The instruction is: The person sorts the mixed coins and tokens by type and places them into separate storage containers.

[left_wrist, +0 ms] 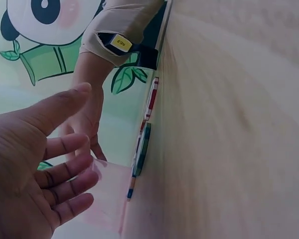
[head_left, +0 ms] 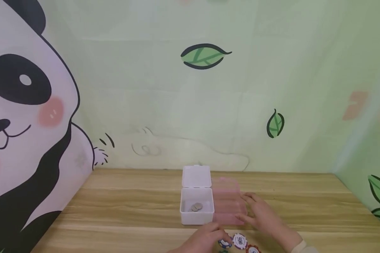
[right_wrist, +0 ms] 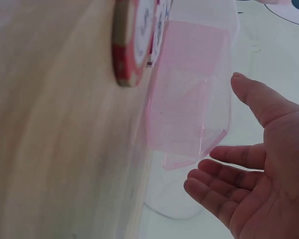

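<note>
A white box [head_left: 197,218] with its lid raised stands in the middle of the table, holding a few silver coins [head_left: 196,207]. Directly to its right is a translucent pink box [head_left: 229,207], also with its lid up. My right hand [head_left: 262,215] is at the pink box's right side, fingers loosely spread with nothing in them; contact is unclear. In front of the boxes my left hand [head_left: 204,239] hovers beside a blue poker chip [head_left: 225,243], and the left wrist view shows its fingers relaxed, holding nothing. A white chip [head_left: 239,241] marked 500 lies close by.
A red chip [head_left: 253,249] and a partly cut-off green chip [head_left: 223,251] lie at the near edge of view. The wooden table [head_left: 130,207] ends at a backdrop [head_left: 139,88] printed with a panda and leaves.
</note>
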A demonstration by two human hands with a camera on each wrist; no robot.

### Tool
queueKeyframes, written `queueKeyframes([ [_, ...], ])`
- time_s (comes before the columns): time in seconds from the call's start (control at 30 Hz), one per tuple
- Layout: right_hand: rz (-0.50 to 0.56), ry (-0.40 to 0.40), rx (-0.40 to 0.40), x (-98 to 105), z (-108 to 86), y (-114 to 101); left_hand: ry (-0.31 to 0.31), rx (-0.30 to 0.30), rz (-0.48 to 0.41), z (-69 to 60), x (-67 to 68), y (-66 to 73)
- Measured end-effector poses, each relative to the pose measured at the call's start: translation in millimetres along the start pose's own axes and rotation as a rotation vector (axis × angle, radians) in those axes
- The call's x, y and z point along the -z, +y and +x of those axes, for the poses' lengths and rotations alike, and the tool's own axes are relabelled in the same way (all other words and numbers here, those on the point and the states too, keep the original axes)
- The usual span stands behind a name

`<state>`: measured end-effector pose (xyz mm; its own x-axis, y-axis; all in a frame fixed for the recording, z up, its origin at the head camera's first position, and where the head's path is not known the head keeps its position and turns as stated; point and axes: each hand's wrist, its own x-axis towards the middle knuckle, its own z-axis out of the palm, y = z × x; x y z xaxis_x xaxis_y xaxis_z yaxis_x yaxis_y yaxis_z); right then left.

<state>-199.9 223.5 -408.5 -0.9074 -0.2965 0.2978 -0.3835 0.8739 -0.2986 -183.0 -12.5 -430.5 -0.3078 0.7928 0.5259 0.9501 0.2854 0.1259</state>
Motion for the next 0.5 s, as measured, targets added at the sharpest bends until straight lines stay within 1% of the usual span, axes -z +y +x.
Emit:
queueKeyframes([
  [0.07, 0.014, -0.003, -0.009, -1.6, -0.9, 0.9, -0.009, 0.007, -0.011, -2.1, -1.9, -0.3],
  [0.13, 0.024, -0.003, -0.011, -3.1, -1.7, 2.6, -0.034, 0.026, -0.027, -3.8, -3.2, -0.5],
  [0.3, 0.029, -0.008, -0.008, -6.7, -2.7, 6.1, -0.112, 0.096, -0.066, -7.9, -6.0, -0.6],
  [0.5, 0.046, -0.027, -0.019, -8.0, -4.1, 7.9, -0.130, 0.124, -0.061, -12.6, -11.7, -1.2],
])
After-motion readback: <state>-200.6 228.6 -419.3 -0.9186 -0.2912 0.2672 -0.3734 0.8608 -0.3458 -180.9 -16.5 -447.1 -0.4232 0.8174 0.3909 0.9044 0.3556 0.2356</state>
